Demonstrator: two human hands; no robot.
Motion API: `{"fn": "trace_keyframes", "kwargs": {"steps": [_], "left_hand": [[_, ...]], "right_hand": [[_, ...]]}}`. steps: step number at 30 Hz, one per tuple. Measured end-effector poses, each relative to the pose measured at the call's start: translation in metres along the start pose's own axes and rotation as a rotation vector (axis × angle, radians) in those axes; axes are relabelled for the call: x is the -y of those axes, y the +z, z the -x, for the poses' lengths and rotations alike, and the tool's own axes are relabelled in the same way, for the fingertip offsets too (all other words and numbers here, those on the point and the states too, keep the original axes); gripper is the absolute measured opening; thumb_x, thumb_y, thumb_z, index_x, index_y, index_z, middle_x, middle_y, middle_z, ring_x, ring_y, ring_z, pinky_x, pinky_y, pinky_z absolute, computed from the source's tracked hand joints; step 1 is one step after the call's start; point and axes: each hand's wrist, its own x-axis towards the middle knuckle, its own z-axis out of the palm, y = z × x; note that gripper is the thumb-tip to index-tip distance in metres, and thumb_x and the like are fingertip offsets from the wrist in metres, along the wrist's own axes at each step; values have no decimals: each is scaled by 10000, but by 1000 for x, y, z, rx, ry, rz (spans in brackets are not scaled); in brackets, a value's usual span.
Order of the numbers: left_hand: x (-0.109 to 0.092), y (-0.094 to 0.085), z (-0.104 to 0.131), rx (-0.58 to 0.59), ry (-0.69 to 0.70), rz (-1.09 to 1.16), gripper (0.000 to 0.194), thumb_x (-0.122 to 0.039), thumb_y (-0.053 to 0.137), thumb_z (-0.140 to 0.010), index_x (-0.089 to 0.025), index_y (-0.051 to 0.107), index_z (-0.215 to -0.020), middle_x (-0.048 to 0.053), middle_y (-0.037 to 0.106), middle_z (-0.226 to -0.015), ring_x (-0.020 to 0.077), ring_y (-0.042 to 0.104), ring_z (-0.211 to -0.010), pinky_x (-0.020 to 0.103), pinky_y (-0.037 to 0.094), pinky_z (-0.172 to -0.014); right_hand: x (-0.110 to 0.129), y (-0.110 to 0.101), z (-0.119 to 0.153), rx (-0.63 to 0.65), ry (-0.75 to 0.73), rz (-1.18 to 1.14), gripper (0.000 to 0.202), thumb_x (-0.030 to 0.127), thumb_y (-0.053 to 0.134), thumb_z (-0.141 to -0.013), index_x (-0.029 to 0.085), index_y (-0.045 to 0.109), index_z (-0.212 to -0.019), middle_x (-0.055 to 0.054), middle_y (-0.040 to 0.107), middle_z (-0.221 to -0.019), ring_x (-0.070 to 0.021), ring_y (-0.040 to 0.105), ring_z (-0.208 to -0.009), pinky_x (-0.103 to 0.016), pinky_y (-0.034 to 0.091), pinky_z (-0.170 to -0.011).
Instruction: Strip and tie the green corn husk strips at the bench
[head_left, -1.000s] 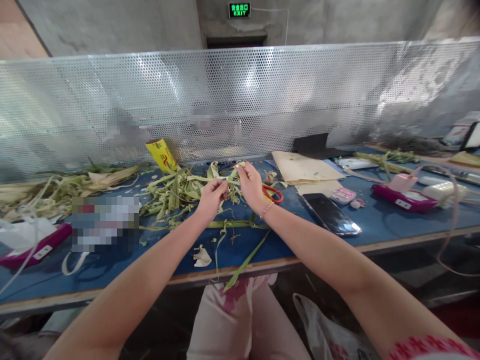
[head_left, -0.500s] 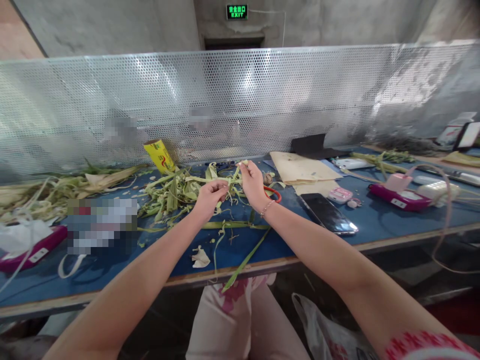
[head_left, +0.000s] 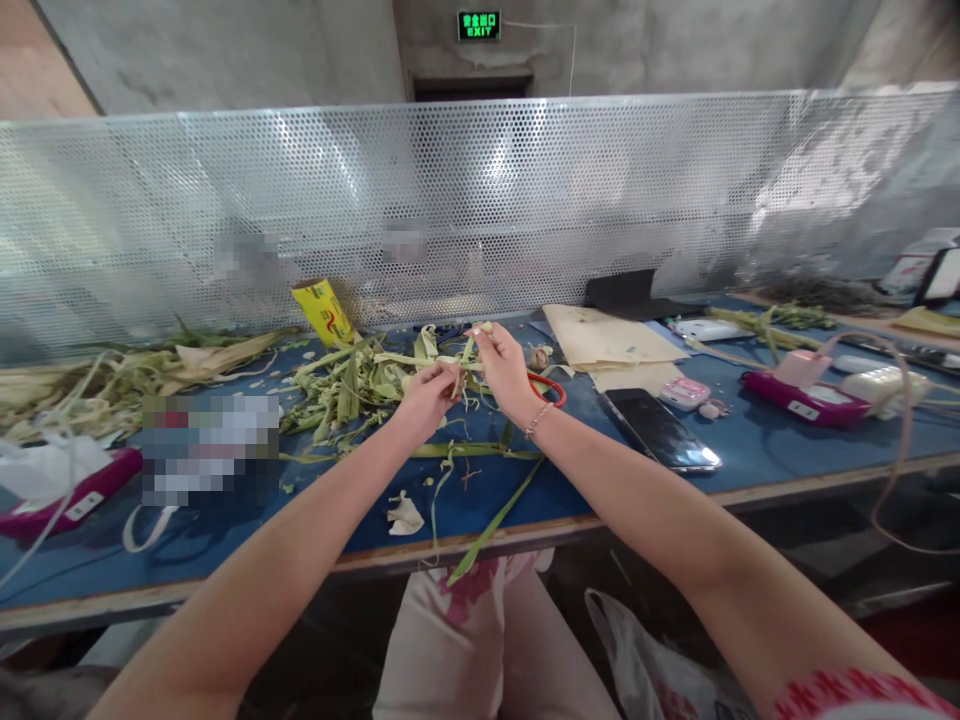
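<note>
My right hand [head_left: 501, 368] is closed on a pale green plant strip [head_left: 466, 352] near the middle of the blue table [head_left: 315, 520]. Just left of it, my left hand [head_left: 429, 400] pinches at the lower part of the same plant piece; the exact grip is small to see. A heap of green leaves and stalks [head_left: 345, 385] lies behind and to the left of my hands. Behind my right wrist shows a red-orange handle [head_left: 556, 388]. A long green leaf [head_left: 491, 530] hangs over the table's front edge, with a pale dry scrap [head_left: 405, 515] to its left.
To the right lie a black phone [head_left: 661, 428], a pink case [head_left: 684, 393], brown paper [head_left: 607, 338] and a purple power strip [head_left: 814, 400] with cables. At the left are a yellow box [head_left: 324, 310], dry husks [head_left: 217, 362] and another purple strip [head_left: 105, 495]. A perforated metal screen [head_left: 465, 200] stands behind.
My left hand has moved slightly right, closer to my right hand. The whole view has shifted a little; my right hand keeps its pinch.
</note>
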Motion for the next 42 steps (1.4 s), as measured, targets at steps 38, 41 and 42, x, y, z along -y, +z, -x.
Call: {"fn": "trace_keyframes", "kwargs": {"steps": [38,41,42], "left_hand": [[-7,1,0,-121,27,36,330,-340,695,-580,-168,419,-635,-58,480,-465,53,467,-432,190,400,-475],[-5,-1,-1,-122,96,-9,367,-367,694,-572,-175,386,-624,-75,455,-456,50,457,-424,192,403,-473],[-4,-1,-1,-125,112,-30,372,-369,695,-569,-176,381,-623,-79,447,-459,51,460,-427,195,407,-477]], "right_hand": [[-9,8,5,110,259,-145,221,424,427,-795,208,456,-759,77,323,-492,-51,289,-380,-194,261,-377],[-8,10,6,128,328,-167,251,436,423,-791,210,381,-689,73,364,-498,-54,323,-390,-192,301,-386],[-7,10,7,137,326,-153,262,433,422,-791,211,354,-669,70,374,-503,-56,337,-401,-194,310,-393]]}}
